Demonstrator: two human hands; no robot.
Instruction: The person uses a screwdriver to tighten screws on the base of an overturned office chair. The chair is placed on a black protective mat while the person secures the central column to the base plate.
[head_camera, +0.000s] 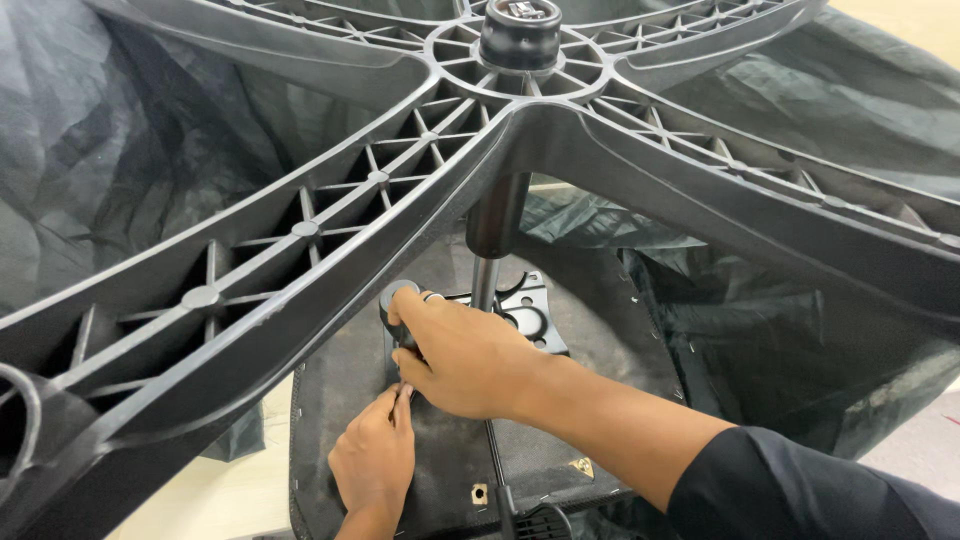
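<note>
The right hand (470, 355) has its grip closed around a black knob (397, 300), which sits just at nine o'clock of the chrome post (484, 283) on the upturned chair seat (590, 330). The left hand (375, 460), at seven o'clock of the right, pinches its fingertips (398, 395) on something small pressed against the seat's underside right below the knob; what it holds is too hidden to tell. Above both hands spreads the black ribbed star base (330, 215), its hub (520, 35) at twelve o'clock, with a metal plate (530, 315) around the post's foot and dark plastic wrapping (110, 150) lying behind.
</note>
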